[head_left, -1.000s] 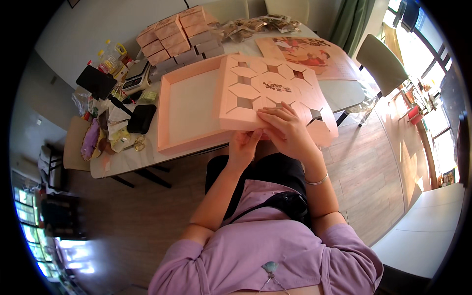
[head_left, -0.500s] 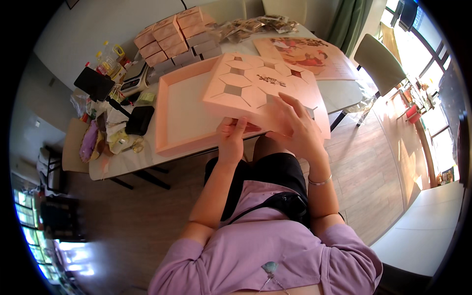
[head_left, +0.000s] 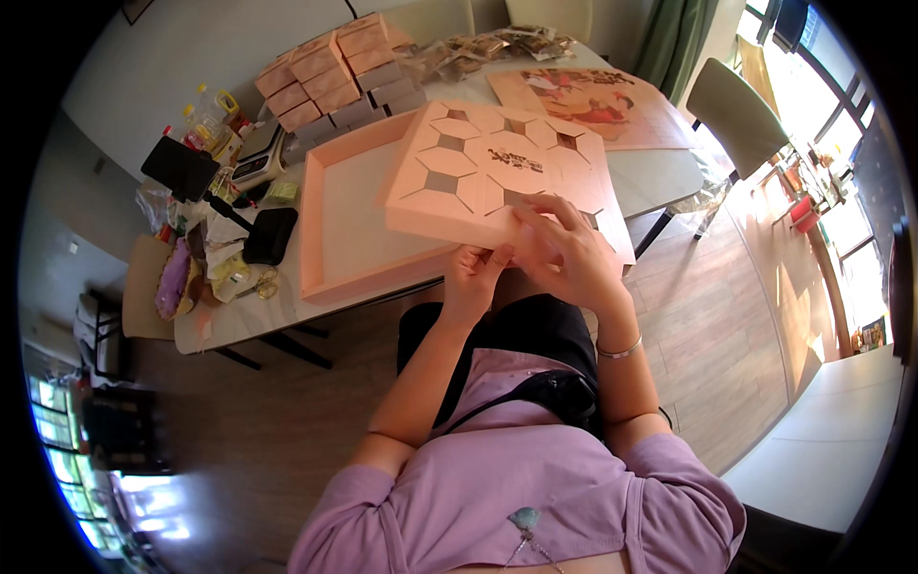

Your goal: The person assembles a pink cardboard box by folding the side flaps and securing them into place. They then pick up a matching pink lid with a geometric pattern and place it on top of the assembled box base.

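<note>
A pink cardboard insert [head_left: 478,201] with folded-down sides, grey-looking cut-outs and dark printing lies tilted in front of me. Its left part overlaps the shallow pink open box [head_left: 314,230] on the table. At the insert's near edge, my left hand [head_left: 473,279] is closed, thumb and fingers pinching the flap from below. My right hand [head_left: 574,256] lies just to the right, its fingers bent over the same edge and its thumb toward the left hand. What the fingertips press between the hands is partly hidden.
Stacked pink and grey small boxes [head_left: 330,81] stand at the back, beside clear packets [head_left: 469,53]. A printed pink panel [head_left: 655,120] lies back right. On the left are a black phone stand [head_left: 271,234], a scale [head_left: 258,153] and bottles [head_left: 206,115]. A chair [head_left: 736,120] stands right.
My left hand has moved right along the near edge, closer to my right hand. The near flap appears straighter, and the insert has shifted slightly left.
</note>
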`<state>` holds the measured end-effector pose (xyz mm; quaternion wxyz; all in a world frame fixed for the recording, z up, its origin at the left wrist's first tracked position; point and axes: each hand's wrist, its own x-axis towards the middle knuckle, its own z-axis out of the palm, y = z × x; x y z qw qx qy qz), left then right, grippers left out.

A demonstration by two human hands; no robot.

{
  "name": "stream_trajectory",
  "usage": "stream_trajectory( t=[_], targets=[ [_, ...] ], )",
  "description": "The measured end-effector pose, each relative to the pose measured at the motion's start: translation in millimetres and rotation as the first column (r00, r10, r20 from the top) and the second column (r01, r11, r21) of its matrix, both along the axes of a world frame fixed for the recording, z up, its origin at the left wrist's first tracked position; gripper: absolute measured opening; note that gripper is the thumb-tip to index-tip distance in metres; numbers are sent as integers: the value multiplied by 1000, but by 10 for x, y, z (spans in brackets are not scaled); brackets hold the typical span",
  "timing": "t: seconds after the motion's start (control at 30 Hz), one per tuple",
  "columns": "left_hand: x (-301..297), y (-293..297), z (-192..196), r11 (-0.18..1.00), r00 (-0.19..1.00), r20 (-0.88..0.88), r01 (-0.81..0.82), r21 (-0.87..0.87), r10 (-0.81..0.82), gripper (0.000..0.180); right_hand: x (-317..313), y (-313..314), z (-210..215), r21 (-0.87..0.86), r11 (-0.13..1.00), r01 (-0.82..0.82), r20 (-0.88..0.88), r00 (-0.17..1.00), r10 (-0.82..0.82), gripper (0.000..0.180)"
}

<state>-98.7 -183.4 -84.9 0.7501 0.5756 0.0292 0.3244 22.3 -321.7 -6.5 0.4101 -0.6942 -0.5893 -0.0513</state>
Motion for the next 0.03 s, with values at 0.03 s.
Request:
stream_trajectory(
  t=[0.03],
  targets=[
    [8,-7,20,1000,1000,12,17,18,-17,26,90,38,-100,6,1000,-30,2,1000,30,63]
  ],
)
